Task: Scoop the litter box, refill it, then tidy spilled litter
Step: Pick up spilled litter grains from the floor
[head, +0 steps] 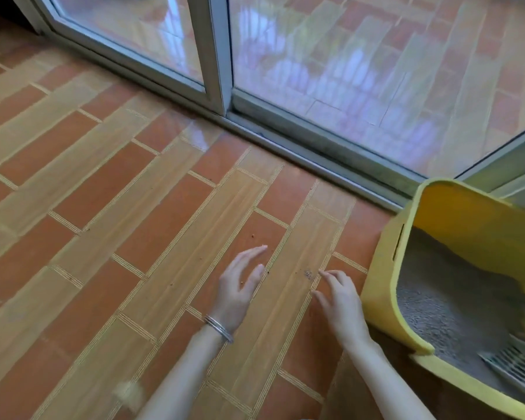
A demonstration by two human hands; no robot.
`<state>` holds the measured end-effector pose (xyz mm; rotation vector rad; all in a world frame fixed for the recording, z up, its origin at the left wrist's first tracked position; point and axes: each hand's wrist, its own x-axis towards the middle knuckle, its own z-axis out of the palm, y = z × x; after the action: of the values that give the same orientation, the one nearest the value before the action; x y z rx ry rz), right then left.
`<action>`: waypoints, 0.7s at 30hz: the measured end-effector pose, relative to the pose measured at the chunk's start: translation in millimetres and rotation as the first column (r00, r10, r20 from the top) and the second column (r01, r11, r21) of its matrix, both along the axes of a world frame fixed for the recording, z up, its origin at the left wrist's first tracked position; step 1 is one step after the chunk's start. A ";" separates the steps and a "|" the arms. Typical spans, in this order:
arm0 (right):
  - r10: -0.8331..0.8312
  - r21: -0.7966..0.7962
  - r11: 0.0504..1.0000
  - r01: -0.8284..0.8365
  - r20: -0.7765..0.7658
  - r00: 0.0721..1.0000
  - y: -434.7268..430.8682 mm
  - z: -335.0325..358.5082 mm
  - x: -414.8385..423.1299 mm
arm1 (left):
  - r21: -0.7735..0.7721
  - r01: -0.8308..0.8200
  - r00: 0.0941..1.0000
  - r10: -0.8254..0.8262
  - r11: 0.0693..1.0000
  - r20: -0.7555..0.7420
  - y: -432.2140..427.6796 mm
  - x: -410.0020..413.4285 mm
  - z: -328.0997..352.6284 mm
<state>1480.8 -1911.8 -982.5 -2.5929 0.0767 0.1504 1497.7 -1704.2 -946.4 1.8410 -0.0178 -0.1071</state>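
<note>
View from above of a person's two bare hands reaching out over a floor of orange and tan tiles (103,192). The left hand (240,286), with thin silver bangles (220,328) at the wrist, has its fingers straight and close together and holds nothing. The right hand (340,301) is loosely spread and also empty, its forefinger just beside a small cluster of spilled litter grains (308,274) lying between the two hands. Whether either hand touches the tiles cannot be told. A few single grains are scattered near the left fingertips. Just to the right of the right hand stands a yellow litter box (379,286), holding grey litter (437,298), with a pale slotted scoop (519,365) resting in its near corner. Beyond the hands runs the metal track (315,153) of a sliding glass door (215,56). A blurred tan shape (128,392) sits at the lower left.
</note>
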 end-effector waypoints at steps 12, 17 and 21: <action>0.014 -0.039 0.999 -0.011 0.083 0.996 3.5 -39.1 30.9 | -0.681 -0.469 0.855 0.097 0.563 -0.509 3.0 -4.2 -40.1; 0.038 -0.066 0.997 -0.028 0.162 0.986 6.6 -46.9 32.3 | -0.698 -0.515 0.827 0.073 0.497 -0.558 -0.5 -6.9 -50.8; 0.098 -0.212 0.975 -0.059 0.177 0.979 14.5 -53.2 27.9 | -0.700 -0.568 0.789 0.043 0.434 -0.614 -3.9 -14.9 -56.2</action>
<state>1508.8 -1897.3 -1035.7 -2.8051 -0.0839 -0.0778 1482.9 -1708.2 -1002.6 0.6823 0.5838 -0.2672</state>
